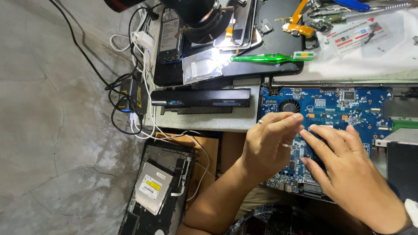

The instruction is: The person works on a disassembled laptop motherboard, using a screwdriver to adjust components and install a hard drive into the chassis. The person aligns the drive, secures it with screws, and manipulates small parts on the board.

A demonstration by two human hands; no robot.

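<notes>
A blue laptop motherboard (335, 106) with a small round fan (289, 105) lies bare on the bench in front of me. My left hand (267, 143), with a ring on one finger, hovers over the board's left part. Its fingertips are pinched together near the fan, and I see nothing between them. My right hand (348, 169) lies flat on the board's lower middle, fingers stretched out and pressing on it, almost touching the left hand's fingers. The board under both hands is hidden.
A long black battery (200, 98) lies left of the board. Behind it are a green toothbrush (272, 56), a shiny silver bag (202, 65), a phone (170, 37) and loose parts. A tangle of cables (135, 95) hangs at the bench edge. An opened laptop chassis with an optical drive (150, 187) sits on the floor.
</notes>
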